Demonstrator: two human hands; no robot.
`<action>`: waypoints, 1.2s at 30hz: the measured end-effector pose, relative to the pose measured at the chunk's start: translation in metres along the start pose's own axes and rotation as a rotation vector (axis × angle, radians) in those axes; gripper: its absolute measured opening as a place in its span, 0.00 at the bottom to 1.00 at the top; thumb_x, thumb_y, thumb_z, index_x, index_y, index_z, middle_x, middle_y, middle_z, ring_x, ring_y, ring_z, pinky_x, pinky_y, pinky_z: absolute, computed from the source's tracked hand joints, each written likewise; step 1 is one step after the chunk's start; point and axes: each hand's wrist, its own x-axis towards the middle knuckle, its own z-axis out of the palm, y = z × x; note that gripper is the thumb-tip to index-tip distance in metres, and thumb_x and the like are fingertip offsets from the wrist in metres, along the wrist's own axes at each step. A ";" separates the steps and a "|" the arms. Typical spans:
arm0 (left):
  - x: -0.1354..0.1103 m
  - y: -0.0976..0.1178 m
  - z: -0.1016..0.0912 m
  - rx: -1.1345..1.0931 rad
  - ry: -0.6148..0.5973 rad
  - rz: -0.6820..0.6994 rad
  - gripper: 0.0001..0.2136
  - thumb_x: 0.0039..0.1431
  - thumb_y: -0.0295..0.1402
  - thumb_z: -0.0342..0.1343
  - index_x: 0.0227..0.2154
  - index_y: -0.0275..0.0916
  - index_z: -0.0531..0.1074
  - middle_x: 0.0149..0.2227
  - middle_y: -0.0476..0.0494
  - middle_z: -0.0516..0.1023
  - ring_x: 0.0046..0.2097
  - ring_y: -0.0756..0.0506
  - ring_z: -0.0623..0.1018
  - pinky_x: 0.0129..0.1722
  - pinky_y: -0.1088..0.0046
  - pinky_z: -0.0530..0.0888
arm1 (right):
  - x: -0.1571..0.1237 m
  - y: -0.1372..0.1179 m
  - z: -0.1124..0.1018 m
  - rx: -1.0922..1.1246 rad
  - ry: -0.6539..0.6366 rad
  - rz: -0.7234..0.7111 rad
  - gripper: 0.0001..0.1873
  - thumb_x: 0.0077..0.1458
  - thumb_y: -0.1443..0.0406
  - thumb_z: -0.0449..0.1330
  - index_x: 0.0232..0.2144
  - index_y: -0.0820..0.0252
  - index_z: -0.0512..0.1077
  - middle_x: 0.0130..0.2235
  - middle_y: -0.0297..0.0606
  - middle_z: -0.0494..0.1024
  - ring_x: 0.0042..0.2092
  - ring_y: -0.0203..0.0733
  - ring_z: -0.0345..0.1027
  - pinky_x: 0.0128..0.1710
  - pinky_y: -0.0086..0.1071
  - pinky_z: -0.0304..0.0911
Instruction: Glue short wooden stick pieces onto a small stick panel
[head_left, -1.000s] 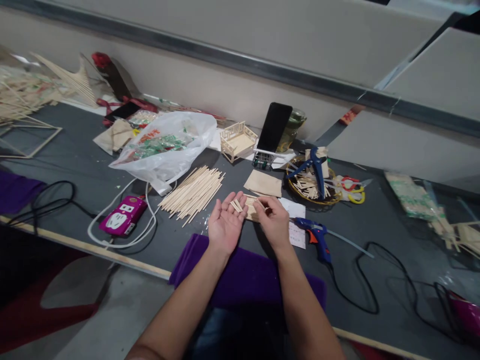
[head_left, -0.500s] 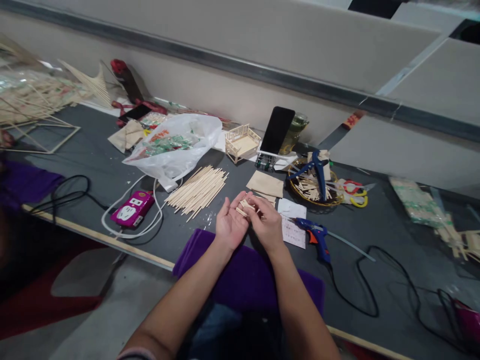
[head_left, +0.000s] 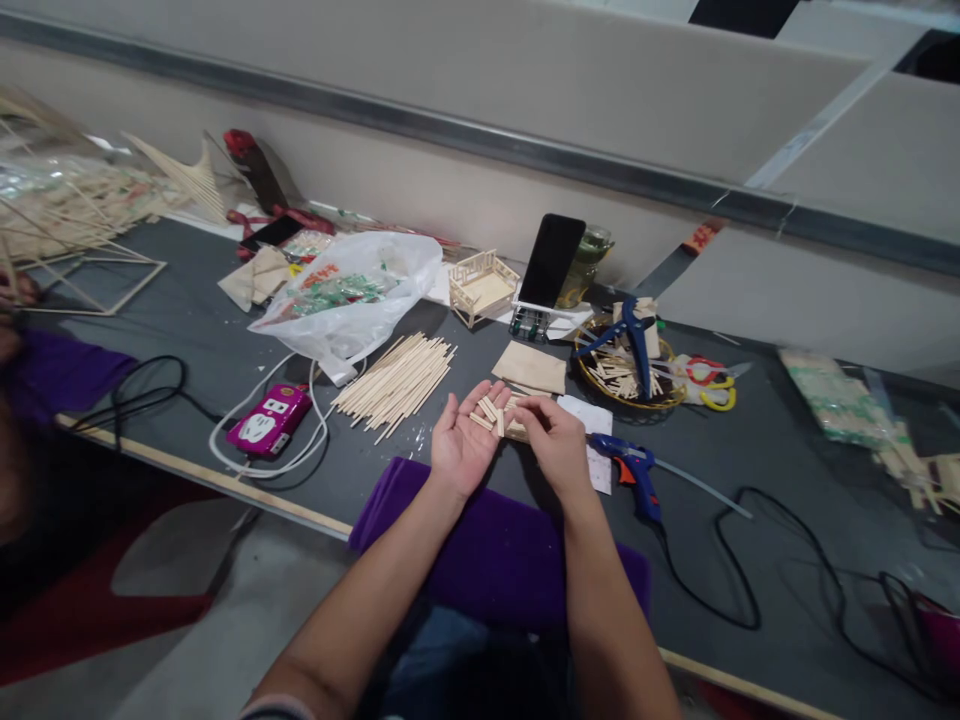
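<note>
My left hand (head_left: 461,452) is palm up with its fingers stretched out, cradling several short wooden sticks (head_left: 487,412) on the palm and fingers. Beside it, my right hand (head_left: 556,440) is closed in a pinch, its fingertips close to the left hand's sticks. Whatever that pinch holds is too small to make out. Partly behind the right hand, more short wooden pieces (head_left: 519,430) show on the table. A loose pile of long thin wooden sticks (head_left: 397,385) lies to the left of my hands.
A blue glue gun (head_left: 634,470) with a cord lies at right, below a basket (head_left: 630,400) with pliers and scissors (head_left: 705,380). Behind stand a miniature wooden bed (head_left: 481,287) and a phone (head_left: 553,260). A pink power strip (head_left: 268,420) and plastic bag (head_left: 352,290) are left. Another person's hand (head_left: 19,290) shows far left.
My right hand has drawn away to the right from the left palm, uncovering the short sticks there. The left hand has stayed nearly in place, its fingers extended.
</note>
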 end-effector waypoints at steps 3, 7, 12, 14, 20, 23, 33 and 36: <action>0.000 0.001 0.001 0.008 -0.027 0.014 0.20 0.64 0.40 0.43 0.47 0.29 0.69 0.54 0.27 0.70 0.57 0.38 0.69 0.51 0.60 0.71 | -0.002 -0.003 0.002 0.055 -0.143 0.042 0.07 0.51 0.61 0.59 0.34 0.57 0.71 0.28 0.32 0.75 0.30 0.37 0.68 0.32 0.30 0.63; -0.004 0.001 0.008 0.036 -0.046 0.059 0.20 0.64 0.40 0.42 0.47 0.29 0.70 0.54 0.28 0.69 0.58 0.38 0.68 0.52 0.60 0.69 | -0.004 -0.005 0.006 0.083 -0.206 0.040 0.12 0.49 0.64 0.61 0.38 0.56 0.68 0.27 0.29 0.72 0.29 0.36 0.67 0.32 0.29 0.63; -0.010 0.002 0.018 0.052 -0.017 0.099 0.20 0.64 0.41 0.42 0.48 0.30 0.69 0.53 0.28 0.70 0.58 0.38 0.68 0.53 0.59 0.68 | -0.004 -0.008 0.006 0.062 -0.159 -0.062 0.10 0.51 0.64 0.60 0.38 0.56 0.69 0.32 0.33 0.73 0.33 0.37 0.68 0.34 0.30 0.64; -0.010 0.002 0.019 0.054 -0.014 0.098 0.20 0.64 0.41 0.42 0.48 0.30 0.70 0.53 0.28 0.71 0.57 0.38 0.69 0.53 0.58 0.68 | -0.004 -0.009 0.005 0.020 -0.138 -0.131 0.06 0.52 0.64 0.59 0.35 0.57 0.70 0.33 0.34 0.73 0.35 0.38 0.68 0.34 0.31 0.64; -0.004 0.001 0.008 0.125 0.014 0.066 0.13 0.62 0.35 0.48 0.38 0.31 0.73 0.40 0.34 0.77 0.42 0.44 0.78 0.40 0.69 0.75 | -0.004 -0.013 0.007 0.199 -0.036 -0.058 0.05 0.50 0.66 0.60 0.33 0.56 0.71 0.34 0.34 0.74 0.34 0.37 0.68 0.34 0.31 0.65; -0.003 -0.003 0.004 0.268 0.007 0.112 0.05 0.55 0.28 0.56 0.33 0.33 0.74 0.30 0.42 0.76 0.28 0.52 0.74 0.29 0.78 0.73 | -0.001 -0.014 0.008 0.594 0.013 0.189 0.14 0.47 0.64 0.64 0.39 0.55 0.70 0.33 0.32 0.76 0.31 0.34 0.69 0.29 0.28 0.66; -0.012 -0.012 0.006 0.616 -0.034 0.320 0.09 0.44 0.29 0.66 0.31 0.35 0.76 0.24 0.50 0.71 0.22 0.57 0.64 0.20 0.84 0.61 | 0.004 -0.009 0.010 1.116 -0.041 0.536 0.13 0.42 0.63 0.68 0.32 0.61 0.73 0.26 0.32 0.77 0.24 0.29 0.67 0.20 0.19 0.65; -0.011 -0.012 0.004 0.669 -0.040 0.345 0.09 0.44 0.30 0.66 0.30 0.35 0.76 0.25 0.49 0.71 0.22 0.58 0.62 0.20 0.84 0.60 | 0.004 -0.008 0.011 1.129 -0.041 0.543 0.13 0.41 0.63 0.70 0.30 0.62 0.73 0.26 0.32 0.77 0.23 0.28 0.67 0.19 0.18 0.65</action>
